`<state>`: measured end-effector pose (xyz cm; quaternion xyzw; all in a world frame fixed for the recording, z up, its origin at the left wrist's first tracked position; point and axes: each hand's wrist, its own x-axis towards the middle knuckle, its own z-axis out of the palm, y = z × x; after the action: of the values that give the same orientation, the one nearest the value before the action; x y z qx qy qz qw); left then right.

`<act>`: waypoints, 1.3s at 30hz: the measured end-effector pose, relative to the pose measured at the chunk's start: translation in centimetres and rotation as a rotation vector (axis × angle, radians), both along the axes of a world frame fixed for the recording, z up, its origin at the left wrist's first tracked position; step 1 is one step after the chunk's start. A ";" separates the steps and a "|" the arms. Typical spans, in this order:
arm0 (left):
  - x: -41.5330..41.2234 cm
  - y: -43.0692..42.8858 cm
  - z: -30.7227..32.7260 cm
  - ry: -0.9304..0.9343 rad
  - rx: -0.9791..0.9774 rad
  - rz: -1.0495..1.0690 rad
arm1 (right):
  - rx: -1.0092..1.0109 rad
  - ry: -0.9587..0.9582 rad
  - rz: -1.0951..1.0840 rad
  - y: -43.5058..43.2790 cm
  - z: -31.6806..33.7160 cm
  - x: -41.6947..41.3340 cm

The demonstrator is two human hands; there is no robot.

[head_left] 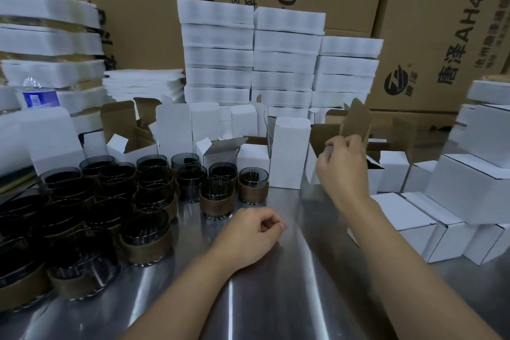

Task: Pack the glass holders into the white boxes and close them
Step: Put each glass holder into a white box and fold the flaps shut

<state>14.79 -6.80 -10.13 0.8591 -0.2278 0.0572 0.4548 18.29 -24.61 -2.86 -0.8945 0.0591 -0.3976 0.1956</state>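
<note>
**Right grip at an open box flap, left grip idle on the table**

My right grip (342, 171) is raised at centre right of the frame, its fingers curled on the edge of a flap of an open white box (356, 119) whose brown inner flaps stand up behind my knuckles. Just how much of the flap I have pinched I cannot tell, as my own fingers hide it. My left grip (248, 234) rests on the shiny metal table (289, 284) at lower centre, fingers loosely curled and holding nothing.

The glass holders (218, 201), dark glass cups with brown sleeves round their bases, stand crowded together across the lower left of the frame, none of them in a box that I can see. The nearest ones are just left of my left grip and apart from it.

A tall closed white box (289, 152) stands upright between the holders and my right grip. A row of open boxes (176, 130) with raised flaps runs across the middle of the frame behind the holders. Closed white boxes (441, 229) lie piled at lower right. Stacks of flattened white boxes (284, 63) rise at upper centre, with brown printed cartons (441, 36) behind them.
</note>
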 end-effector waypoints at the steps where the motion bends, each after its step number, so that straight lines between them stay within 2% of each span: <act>1: 0.0 0.0 0.0 0.002 -0.003 0.002 | 0.013 -0.007 0.014 0.1 0.4 -0.5; 5: -0.1 0.1 0.0 -0.023 0.007 0.028 | 0.086 -0.053 0.035 0.3 1.8 -2.6; 9: 0.1 0.2 0.0 -0.067 0.000 0.041 | 0.169 -0.251 0.060 -0.3 2.9 -4.2; 12: 0.1 0.1 0.1 -0.060 -0.085 0.053 | 0.262 -0.324 0.142 -0.1 3.2 -4.6; 20: -0.1 0.3 0.5 0.061 -0.204 0.021 | 0.330 -0.164 0.351 1.1 1.5 -3.7; 27: -0.2 0.2 0.5 0.038 -0.346 -0.019 | 0.234 -0.043 0.573 2.7 0.1 -3.8; 31: -0.4 0.2 0.9 -0.002 -0.361 -0.006 | 0.311 -0.056 0.620 3.1 -0.2 -3.6; 39: -0.1 0.3 0.6 0.004 -0.341 0.010 | 0.599 -0.018 0.751 3.1 -1.0 -2.9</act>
<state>14.67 -6.52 -9.50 0.7706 -0.2095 0.0955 0.5943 15.39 -21.47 -3.82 -0.7547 -0.1578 -0.2726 0.5754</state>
